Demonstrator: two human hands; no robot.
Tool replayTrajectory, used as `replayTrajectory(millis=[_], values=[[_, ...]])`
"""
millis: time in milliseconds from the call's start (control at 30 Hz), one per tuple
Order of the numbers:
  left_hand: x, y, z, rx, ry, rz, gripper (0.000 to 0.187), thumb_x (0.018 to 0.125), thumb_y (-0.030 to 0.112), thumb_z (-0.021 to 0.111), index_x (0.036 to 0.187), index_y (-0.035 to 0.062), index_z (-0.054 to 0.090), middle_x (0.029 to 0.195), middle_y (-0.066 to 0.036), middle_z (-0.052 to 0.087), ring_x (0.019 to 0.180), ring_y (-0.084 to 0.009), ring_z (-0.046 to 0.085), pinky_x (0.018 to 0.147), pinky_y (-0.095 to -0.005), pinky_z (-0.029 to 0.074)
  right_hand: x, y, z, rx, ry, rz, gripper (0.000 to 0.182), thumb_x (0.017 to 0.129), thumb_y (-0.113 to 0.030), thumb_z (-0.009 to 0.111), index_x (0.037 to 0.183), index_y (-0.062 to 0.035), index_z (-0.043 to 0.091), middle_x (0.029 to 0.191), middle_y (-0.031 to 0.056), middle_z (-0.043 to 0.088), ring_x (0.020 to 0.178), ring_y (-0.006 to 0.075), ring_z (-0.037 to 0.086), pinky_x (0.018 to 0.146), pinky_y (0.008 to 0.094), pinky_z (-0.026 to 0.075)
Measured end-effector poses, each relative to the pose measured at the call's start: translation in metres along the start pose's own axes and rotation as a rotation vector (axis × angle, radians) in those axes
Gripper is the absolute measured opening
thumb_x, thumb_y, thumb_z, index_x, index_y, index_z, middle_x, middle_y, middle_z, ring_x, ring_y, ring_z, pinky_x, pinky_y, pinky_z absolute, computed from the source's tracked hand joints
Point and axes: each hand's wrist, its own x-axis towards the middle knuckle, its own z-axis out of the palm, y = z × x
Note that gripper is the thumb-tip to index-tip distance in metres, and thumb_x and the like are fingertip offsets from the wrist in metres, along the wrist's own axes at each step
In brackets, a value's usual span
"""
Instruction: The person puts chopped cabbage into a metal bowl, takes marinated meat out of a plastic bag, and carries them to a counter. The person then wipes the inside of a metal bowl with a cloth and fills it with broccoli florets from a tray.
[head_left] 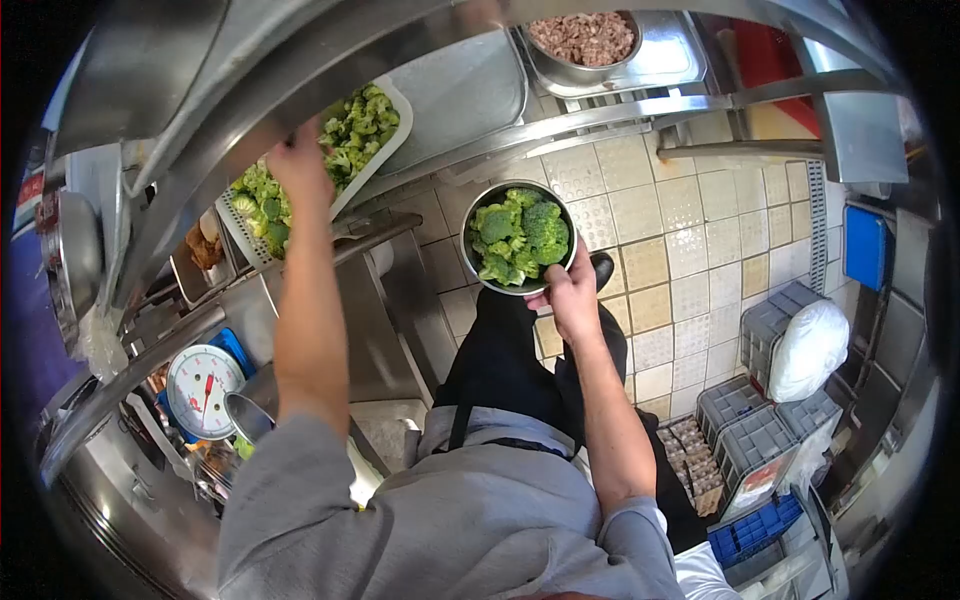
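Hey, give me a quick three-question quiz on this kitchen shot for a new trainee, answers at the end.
1. True or false: the right hand holds a round metal bowl filled with broccoli.
2. Multiple choice: where does the left hand reach? A) the dial scale B) the white tray heaped with broccoli C) the grey crates on the floor
3. Fill in: the needle on the dial scale is coloured ____.

Key: 1 true; 2 B; 3 red.
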Motion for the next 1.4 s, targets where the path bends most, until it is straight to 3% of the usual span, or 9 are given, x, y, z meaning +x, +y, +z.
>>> replayTrajectory(millis=[67, 133, 200, 433, 533, 933, 1067, 1367, 1400], values=[[-0.070, 0.023, 0.003, 0.172, -0.100, -0.078, 0.031, 0.083, 0.013, 0.080, 0.110, 0.0015, 0.069, 0.107, -0.008, 0.068, 0.088, -0.0139, 0.063, 0.062, -0.0301, 0.054, -0.004, -0.011, 0.006, 0.017, -0.009, -0.002, 0.068, 0.091, 0.006, 0.041, 0.156, -0.0075, 0.026, 0.121, 0.0197, 0.061, 0.067, 0.0211, 0.068, 0.046, 0.0275, 0.058], [-0.132, 0.029, 0.010, 0.243, -0.312, 0.546, 0.037, 0.075, 0.011, 0.080, 0.109, 0.0044, 0.070, 0.114, -0.013, 0.066, 0.098, -0.0218, 0.066, 0.084, -0.0379, 0.056, -0.010, -0.025, 0.007, 0.008, -0.022, -0.021, 0.068, 0.091, 0.005, 0.041, 0.156, -0.0074, 0.026, 0.120, 0.0193, 0.061, 0.067, 0.0206, 0.068, 0.046, 0.0272, 0.058], [-0.180, 0.065, 0.013, 0.362, -0.550, 0.684, 0.038, 0.070, 0.012, 0.080, 0.107, 0.0084, 0.071, 0.119, -0.013, 0.064, 0.102, -0.0273, 0.067, 0.083, -0.0395, 0.057, -0.020, -0.034, 0.009, 0.014, -0.024, -0.043, 0.066, 0.092, 0.004, 0.041, 0.155, -0.0072, 0.027, 0.118, 0.0181, 0.061, 0.067, 0.0195, 0.068, 0.046, 0.0265, 0.057], [-0.219, 0.085, 0.018, 0.339, -0.694, 0.695, 0.037, 0.067, 0.020, 0.078, 0.103, 0.0135, 0.072, 0.122, -0.013, 0.062, 0.113, -0.0363, 0.062, 0.090, -0.0495, 0.055, -0.057, -0.079, 0.019, -0.110, -0.113, -0.058, 0.073, 0.092, 0.005, 0.039, 0.160, -0.0053, 0.016, 0.116, 0.0225, 0.063, 0.065, 0.0198, 0.068, 0.048, 0.0281, 0.059], [-0.216, 0.112, 0.018, 0.457, -0.613, 0.833, 0.037, 0.069, 0.024, 0.077, 0.104, 0.0125, 0.071, 0.128, -0.013, 0.061, 0.130, -0.0360, 0.053, 0.117, -0.0608, 0.030, -0.067, -0.091, 0.027, -0.174, -0.141, -0.064, 0.073, 0.092, 0.005, 0.040, 0.160, -0.0049, 0.017, 0.117, 0.0217, 0.063, 0.067, 0.0196, 0.068, 0.049, 0.0285, 0.060], [-0.222, 0.136, -0.024, 0.387, -0.504, 0.622, 0.076, 0.068, 0.049, 0.088, 0.129, 0.0096, 0.065, 0.142, -0.018, 0.054, 0.137, -0.0425, 0.046, 0.117, -0.0632, 0.027, -0.082, -0.114, 0.058, -0.281, -0.265, -0.043, 0.061, 0.094, 0.004, 0.040, 0.154, -0.0077, 0.034, 0.122, 0.0152, 0.062, 0.072, 0.0172, 0.069, 0.046, 0.0243, 0.057], [-0.229, 0.123, -0.024, 0.573, -0.480, 0.603, 0.078, 0.070, 0.043, 0.088, 0.135, 0.0094, 0.061, 0.147, -0.020, 0.050, 0.139, -0.0409, 0.046, 0.117, -0.0611, 0.028, -0.076, -0.109, 0.060, -0.346, -0.329, -0.033, 0.067, 0.095, 0.005, 0.040, 0.158, -0.0072, 0.024, 0.127, 0.0186, 0.060, 0.085, 0.0214, 0.070, 0.049, 0.0275, 0.059], [-0.221, 0.093, -0.068, 0.177, -0.346, 0.450, 0.079, 0.086, 0.040, 0.077, 0.147, 0.0005, 0.047, 0.152, -0.021, 0.045, 0.143, -0.0368, 0.042, 0.122, -0.0495, 0.023, -0.082, -0.116, 0.059, -0.285, -0.267, 0.085, 0.049, 0.094, 0.006, 0.044, 0.141, -0.0048, 0.041, 0.106, 0.0158, 0.066, 0.058, 0.0223, 0.069, 0.041, 0.0261, 0.057], [-0.217, 0.079, -0.068, 0.045, -0.225, 0.236, 0.081, 0.088, 0.043, 0.074, 0.150, 0.0015, 0.042, 0.153, -0.021, 0.043, 0.145, -0.0355, 0.039, 0.122, -0.0495, 0.023, -0.080, -0.113, 0.058, -0.303, -0.274, 0.039, 0.047, 0.095, 0.005, 0.045, 0.140, -0.0046, 0.043, 0.108, 0.0159, 0.066, 0.059, 0.0214, 0.069, 0.042, 0.0257, 0.057]])
